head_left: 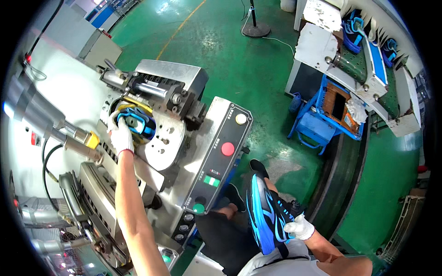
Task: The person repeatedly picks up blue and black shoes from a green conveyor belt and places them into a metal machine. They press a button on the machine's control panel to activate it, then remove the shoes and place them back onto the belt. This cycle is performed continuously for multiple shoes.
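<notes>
1. The left hand (121, 136), in a white glove, has its grip closed over the edge of a blue and black shoe (136, 123) that sits in the round opening of the metal press machine (170, 138). The fingers curl over the near rim of that shoe, at the left of the opening.

2. The right hand (298, 227), also gloved in white, clenches a second shoe (266, 214), black with bright blue stripes. It grasps it from the heel side, low over the person's lap and well to the right of the machine.

3. Taking the machine as the landmark: its black control panel (217, 156) runs along its right flank, with a red button (227, 148) in the middle, a pale one above and green ones below. Grey cylinders and hoses (55, 124) lie on its left.

4. To seat the shoe in the opening well, I judge the left fingers should guide it squarely into the blue cradle, then clear the rim fully before any button is touched. The clamp parts just above the opening look like a pinch risk.

5. The second shoe should be kept steady and away from the panel, so that it bumps no button.

6. Far to the right of the machine, across the green floor (239, 60), a blue cart (322, 124) stands beside a conveyor (368, 64) carrying more blue items.
</notes>
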### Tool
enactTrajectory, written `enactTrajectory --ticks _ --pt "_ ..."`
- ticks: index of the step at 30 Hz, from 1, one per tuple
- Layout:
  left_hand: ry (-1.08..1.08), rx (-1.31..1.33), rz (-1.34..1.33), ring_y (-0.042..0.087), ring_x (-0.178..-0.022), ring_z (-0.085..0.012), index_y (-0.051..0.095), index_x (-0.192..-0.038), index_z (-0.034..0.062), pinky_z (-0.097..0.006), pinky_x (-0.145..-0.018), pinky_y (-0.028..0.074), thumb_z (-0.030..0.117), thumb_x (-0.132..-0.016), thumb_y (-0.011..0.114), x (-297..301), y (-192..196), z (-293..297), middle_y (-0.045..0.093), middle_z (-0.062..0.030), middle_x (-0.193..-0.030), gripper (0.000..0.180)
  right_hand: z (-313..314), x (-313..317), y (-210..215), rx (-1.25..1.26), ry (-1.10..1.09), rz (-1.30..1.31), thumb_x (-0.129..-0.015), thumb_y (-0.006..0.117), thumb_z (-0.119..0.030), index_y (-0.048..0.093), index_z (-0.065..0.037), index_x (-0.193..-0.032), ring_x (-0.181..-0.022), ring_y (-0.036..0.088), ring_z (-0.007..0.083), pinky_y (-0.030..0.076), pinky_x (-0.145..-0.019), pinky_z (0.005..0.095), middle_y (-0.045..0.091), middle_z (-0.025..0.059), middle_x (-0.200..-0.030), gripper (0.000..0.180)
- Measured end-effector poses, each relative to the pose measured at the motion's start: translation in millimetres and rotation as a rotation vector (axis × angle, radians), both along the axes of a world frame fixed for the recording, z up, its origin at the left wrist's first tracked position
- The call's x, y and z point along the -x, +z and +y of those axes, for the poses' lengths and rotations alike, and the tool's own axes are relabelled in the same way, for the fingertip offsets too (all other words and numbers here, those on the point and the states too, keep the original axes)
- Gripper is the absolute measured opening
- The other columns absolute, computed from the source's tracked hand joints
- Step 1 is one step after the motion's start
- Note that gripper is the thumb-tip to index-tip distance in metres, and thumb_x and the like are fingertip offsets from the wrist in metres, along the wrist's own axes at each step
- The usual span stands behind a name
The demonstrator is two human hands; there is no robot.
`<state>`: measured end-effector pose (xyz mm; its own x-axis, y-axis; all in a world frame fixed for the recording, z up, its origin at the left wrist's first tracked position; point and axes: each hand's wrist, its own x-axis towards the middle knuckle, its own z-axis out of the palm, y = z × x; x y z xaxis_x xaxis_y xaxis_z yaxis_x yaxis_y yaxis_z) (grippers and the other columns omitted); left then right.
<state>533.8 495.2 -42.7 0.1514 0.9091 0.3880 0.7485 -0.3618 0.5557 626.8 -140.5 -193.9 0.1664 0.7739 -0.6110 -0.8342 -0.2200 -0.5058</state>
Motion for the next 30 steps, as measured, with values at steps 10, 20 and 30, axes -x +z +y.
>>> enactTrajectory --ticks 10,20,30 --pt "-0.107 -0.336 -0.696 0.066 -0.117 -0.0231 0.064 -0.131 0.0015 -0.036 -0.106 0.05 0.005 -0.104 0.058 63.7 123.3 -184.5 0.07 -0.0142 -0.126 0.028 30.2 5.0 67.7 0.069 -0.359 -0.48 -0.083 0.074 -0.009 0.062 -0.012 -0.08 -0.067 0.053 0.0065 0.044 -0.061 0.0306 0.057 -0.006 -0.076 0.013" --pt "-0.573 0.292 -0.347 0.061 -0.123 -0.0417 0.068 -0.119 0.0085 -0.05 -0.107 0.049 -0.004 -0.078 0.065 252.7 -18.5 -438.2 0.068 -0.0173 -0.125 0.043 354.9 -45.8 237.0 -0.289 0.177 -1.135 -0.095 0.08 -0.02 0.062 0.004 -0.136 -0.109 0.069 0.0155 0.056 -0.098 0.0333 0.073 0.0115 -0.124 0.051" --pt "-0.705 0.462 -0.309 0.065 -0.111 -0.044 0.071 -0.113 0.0085 -0.051 -0.093 0.055 -0.001 -0.07 0.071 305.5 -72.8 -447.2 0.066 -0.0192 -0.12 0.043 656.0 -6.7 176.9 0.029 0.887 -2.242 -0.078 0.074 -0.049 0.072 0.003 -0.127 -0.122 0.069 0.0376 0.053 -0.106 0.0418 0.071 0.0277 -0.128 0.071"
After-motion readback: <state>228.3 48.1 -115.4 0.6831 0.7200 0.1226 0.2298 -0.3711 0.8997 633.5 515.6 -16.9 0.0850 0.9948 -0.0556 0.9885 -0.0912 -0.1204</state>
